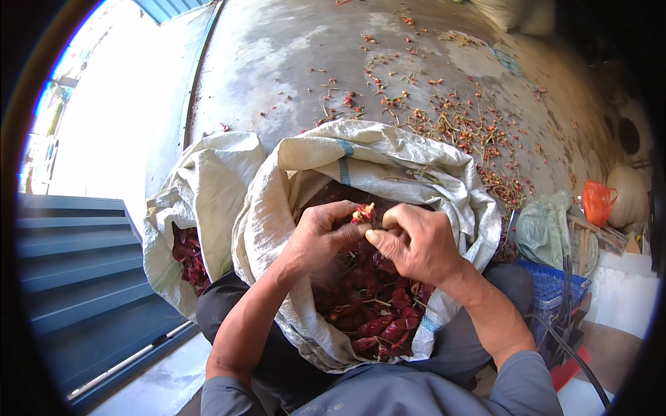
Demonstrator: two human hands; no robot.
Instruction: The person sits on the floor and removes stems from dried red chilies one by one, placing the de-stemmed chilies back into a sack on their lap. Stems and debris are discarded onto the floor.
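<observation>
Between the thumb and forefinger of my left hand (322,231) is a dried red chili pepper (363,212), its pale yellowish end pointing up. My right hand (419,242) is curled close beside it, thumb tip near the left thumb; whether anything sits in its fingers is hidden. Both hands are over the mouth of a white woven sack (265,208) with rolled-down edges and blue stripes, set between my knees. Dark red dried chilies (382,327), some with stems, lie inside the sack. A few pale stems (416,177) rest on its folded far rim.
A second woven sack (223,166) of chilies stands at the left, near a blue corrugated metal panel (78,260). Chili stems and caps (484,130) litter the concrete floor (270,57). At right are a blue plastic crate (559,281), a greenish sack (543,229) and an orange bag (597,203).
</observation>
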